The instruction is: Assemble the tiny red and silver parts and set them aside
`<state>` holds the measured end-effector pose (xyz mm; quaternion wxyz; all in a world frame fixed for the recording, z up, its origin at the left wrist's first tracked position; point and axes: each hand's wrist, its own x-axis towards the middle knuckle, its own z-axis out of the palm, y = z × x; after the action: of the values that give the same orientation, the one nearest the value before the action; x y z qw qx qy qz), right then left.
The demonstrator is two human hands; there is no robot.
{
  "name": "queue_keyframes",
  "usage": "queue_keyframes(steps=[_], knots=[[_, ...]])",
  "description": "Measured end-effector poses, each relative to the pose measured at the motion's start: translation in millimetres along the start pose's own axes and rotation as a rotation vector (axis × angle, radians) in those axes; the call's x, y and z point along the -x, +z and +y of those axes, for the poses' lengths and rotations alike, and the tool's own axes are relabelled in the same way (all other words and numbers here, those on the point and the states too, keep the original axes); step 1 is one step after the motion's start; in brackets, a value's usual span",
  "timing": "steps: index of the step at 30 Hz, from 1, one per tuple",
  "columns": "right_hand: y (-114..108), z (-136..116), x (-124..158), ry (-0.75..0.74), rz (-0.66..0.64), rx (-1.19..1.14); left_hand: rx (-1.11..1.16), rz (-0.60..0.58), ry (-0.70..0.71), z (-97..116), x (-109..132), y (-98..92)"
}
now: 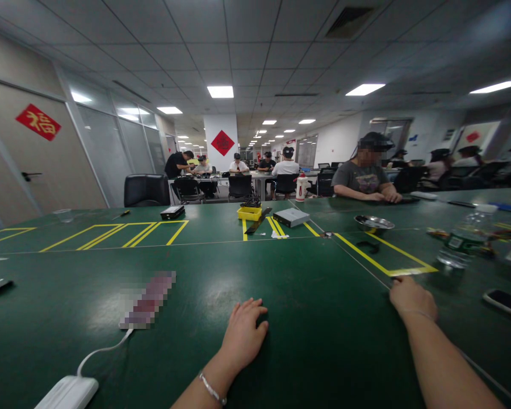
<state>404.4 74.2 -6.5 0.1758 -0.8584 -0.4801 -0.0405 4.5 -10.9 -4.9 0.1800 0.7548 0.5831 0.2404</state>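
Note:
My left hand (pixel 244 334) lies on the green tabletop (pixel 315 307) with its fingers stretched out and slightly apart, holding nothing. A silver bracelet (pixel 212 390) is on that wrist. My right hand (pixel 414 300) rests farther forward, at the near edge of a yellow tape outline (pixel 413 271). Its fingers are curled in, and whatever lies under or between them is hidden. Inside that outline is a small black curved piece (pixel 368 247). To the left of my left hand lies a blurred-out phone (pixel 151 300), with a white cable (pixel 104 351) running to a white charger-like block (pixel 70 393).
A water bottle (pixel 462 241) and a dark phone (pixel 509 304) are at the right. Farther back are a metal bowl (pixel 373 223), a grey box (pixel 291 217), a yellow bin (pixel 250 213) and a black box (pixel 172 212). A person (pixel 364 173) sits across the table.

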Motion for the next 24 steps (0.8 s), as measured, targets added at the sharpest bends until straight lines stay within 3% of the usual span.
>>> queue_keyframes(steps=[3, 7, 9, 13, 16, 20, 24], knots=[[-10.6, -15.5, 5.8, 0.035, 0.044, -0.092, 0.002, -0.001, -0.001, 0.3, -0.3, 0.3], [-25.5, -54.6, 24.3, -0.259, 0.069, -0.188, 0.026, 0.017, 0.006, 1.4, -0.9, -0.6], [-28.6, -80.2, 40.9, -0.411, -0.014, -0.233, 0.047, 0.032, 0.013, 2.4, -1.4, -1.8], [-29.3, -134.8, 91.9, -0.812, -0.326, -0.313, 0.092, 0.050, 0.002, 4.6, -2.6, -4.2], [-29.5, -166.5, 133.6, -1.065, -0.433, -0.321, 0.105, 0.061, -0.015, 5.0, -3.5, -4.3], [-28.2, -183.5, 167.0, -1.221, -0.422, -0.286, 0.091, 0.041, 0.023, 3.8, -4.0, -2.6], [-23.8, -182.9, 175.8, -1.268, -0.365, -0.224, 0.063, 0.011, 0.070, 1.4, -4.1, 0.1]])
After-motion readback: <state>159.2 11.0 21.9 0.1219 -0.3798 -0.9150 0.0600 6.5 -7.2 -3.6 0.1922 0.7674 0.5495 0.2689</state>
